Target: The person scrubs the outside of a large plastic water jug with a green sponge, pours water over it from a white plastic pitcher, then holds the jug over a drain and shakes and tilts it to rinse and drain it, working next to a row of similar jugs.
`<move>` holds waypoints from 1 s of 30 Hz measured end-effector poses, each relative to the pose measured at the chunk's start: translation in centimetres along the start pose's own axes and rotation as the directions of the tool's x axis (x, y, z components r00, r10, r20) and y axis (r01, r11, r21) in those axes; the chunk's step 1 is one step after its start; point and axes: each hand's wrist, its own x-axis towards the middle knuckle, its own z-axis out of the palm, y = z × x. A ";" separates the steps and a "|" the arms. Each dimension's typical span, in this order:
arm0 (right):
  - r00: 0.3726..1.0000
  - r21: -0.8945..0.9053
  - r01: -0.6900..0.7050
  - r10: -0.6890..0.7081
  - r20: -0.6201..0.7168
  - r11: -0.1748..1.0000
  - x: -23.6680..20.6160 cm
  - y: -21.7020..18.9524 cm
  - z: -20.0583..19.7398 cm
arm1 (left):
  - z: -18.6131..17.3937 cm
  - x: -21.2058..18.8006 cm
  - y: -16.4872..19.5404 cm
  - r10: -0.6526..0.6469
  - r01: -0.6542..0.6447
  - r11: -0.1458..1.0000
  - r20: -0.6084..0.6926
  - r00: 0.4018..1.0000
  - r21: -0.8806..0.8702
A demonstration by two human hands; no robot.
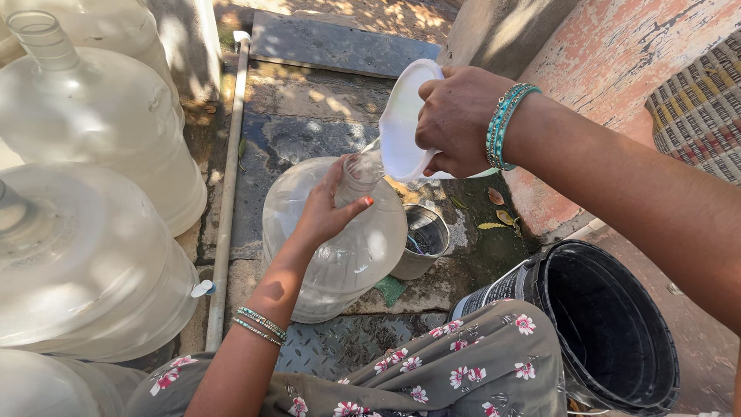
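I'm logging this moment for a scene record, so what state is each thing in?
Left hand: gripping the neck of the large clear jug.
Right hand: tilting the white jug.
Large clear jug: upright, uncapped, partly filled.
White jug: tipped, spout at the jug's mouth.
Small metal pot: upright, open.
Black bucket: open.

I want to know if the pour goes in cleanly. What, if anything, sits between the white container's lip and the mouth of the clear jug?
Nothing visible does. The right hand tilts the white container right over the clear jug's neck, which the left hand grips from the side, leaving the opening uncovered.
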 end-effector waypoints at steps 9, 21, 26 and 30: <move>0.998 -0.050 0.036 -0.038 -0.043 0.998 0.4 -1.5 -1.5 | -0.6 -0.1 1.5 0.001 -0.001 1.000 0.008 1.000 0.017; 0.919 0.229 -0.389 0.393 0.030 0.892 -1.2 -3.4 5.7 | -0.7 -0.6 1.4 0.065 -0.061 0.990 0.025 0.998 -0.126; 0.493 0.511 -0.828 0.732 0.471 0.230 -14.5 -5.6 18.3 | -1.4 -1.3 1.3 0.065 -0.066 0.995 -0.015 0.998 -0.080; 0.140 0.221 -0.974 0.919 0.370 0.059 -26.7 -16.1 28.7 | -1.7 -1.7 1.4 0.064 -0.056 0.984 0.041 0.997 -0.169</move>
